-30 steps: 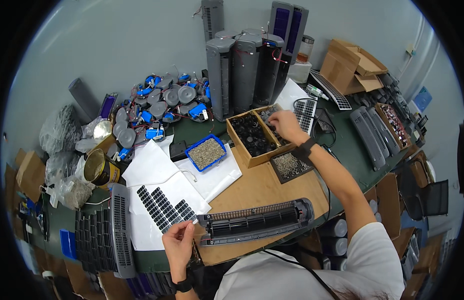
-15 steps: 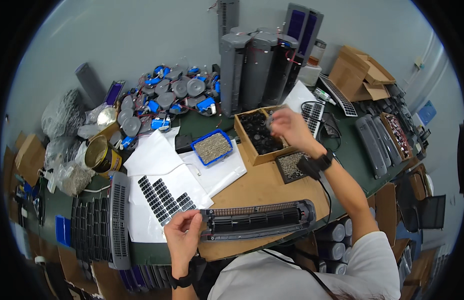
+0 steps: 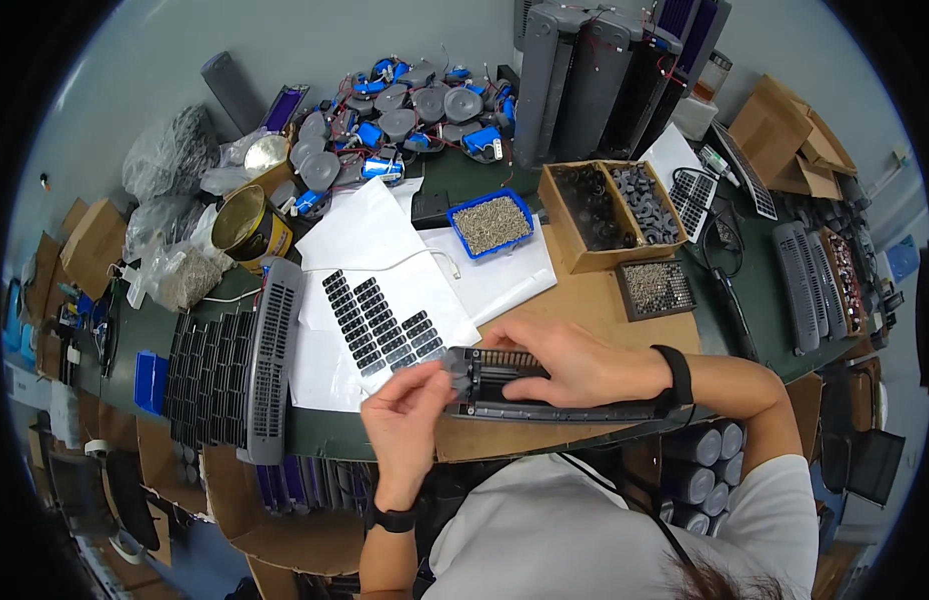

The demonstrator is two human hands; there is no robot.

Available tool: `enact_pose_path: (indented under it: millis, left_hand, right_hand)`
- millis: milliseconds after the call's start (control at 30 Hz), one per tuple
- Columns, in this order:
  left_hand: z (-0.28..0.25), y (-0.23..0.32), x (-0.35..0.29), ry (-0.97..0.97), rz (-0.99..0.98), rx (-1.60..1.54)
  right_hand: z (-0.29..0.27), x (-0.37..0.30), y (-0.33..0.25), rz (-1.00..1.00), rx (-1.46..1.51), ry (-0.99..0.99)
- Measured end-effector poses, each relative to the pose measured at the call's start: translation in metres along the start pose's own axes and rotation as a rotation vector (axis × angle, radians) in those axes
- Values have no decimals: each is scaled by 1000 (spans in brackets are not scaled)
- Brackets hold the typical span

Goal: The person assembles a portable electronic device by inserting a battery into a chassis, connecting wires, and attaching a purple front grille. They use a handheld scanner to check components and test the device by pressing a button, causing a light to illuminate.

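A long dark-grey slotted housing (image 3: 585, 411) lies across the brown board in front of me. My left hand (image 3: 407, 412) pinches a small grey plastic piece (image 3: 457, 368) at the housing's left end. Whether that piece sits fully in the end cannot be told. Over the housing lies my right hand (image 3: 575, 365), its fingers curled onto the far side and its thumb inside the long opening. The palm and wrist hide much of the right part of the housing.
Beyond the housing stand a two-part wooden box (image 3: 595, 262) of black and grey parts, a dark tray of small metal pieces (image 3: 657, 290) and a blue tray (image 3: 492, 224) of the same. White sheets (image 3: 320, 330) hold rows of black pieces. A grey slatted panel (image 3: 275, 365) stands left.
My right hand has come back from over the wooden box to the housing. My left hand still pinches at the left end, where a grey piece now shows. The whole view has shifted.
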State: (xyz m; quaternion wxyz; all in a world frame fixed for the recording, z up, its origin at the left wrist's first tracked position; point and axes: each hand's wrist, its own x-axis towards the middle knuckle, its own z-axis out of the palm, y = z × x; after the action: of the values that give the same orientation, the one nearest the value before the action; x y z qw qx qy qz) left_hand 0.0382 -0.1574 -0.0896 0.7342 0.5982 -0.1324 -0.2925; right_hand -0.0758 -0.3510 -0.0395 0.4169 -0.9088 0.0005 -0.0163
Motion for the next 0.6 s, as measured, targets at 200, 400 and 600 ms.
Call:
enact_pose_path:
  millis: [200,400,600]
  left_hand:
    - [-23,-15,13,-94,-62,174]
    - [-13,-30,23,-175,-35,391]
    - [-12,-34,33,-235,28,497]
  right_hand:
    - [6,-19,14,93,-343,-351]
    - [11,-21,21,117,-349,-364]
    - [12,-20,21,124,-341,-362]
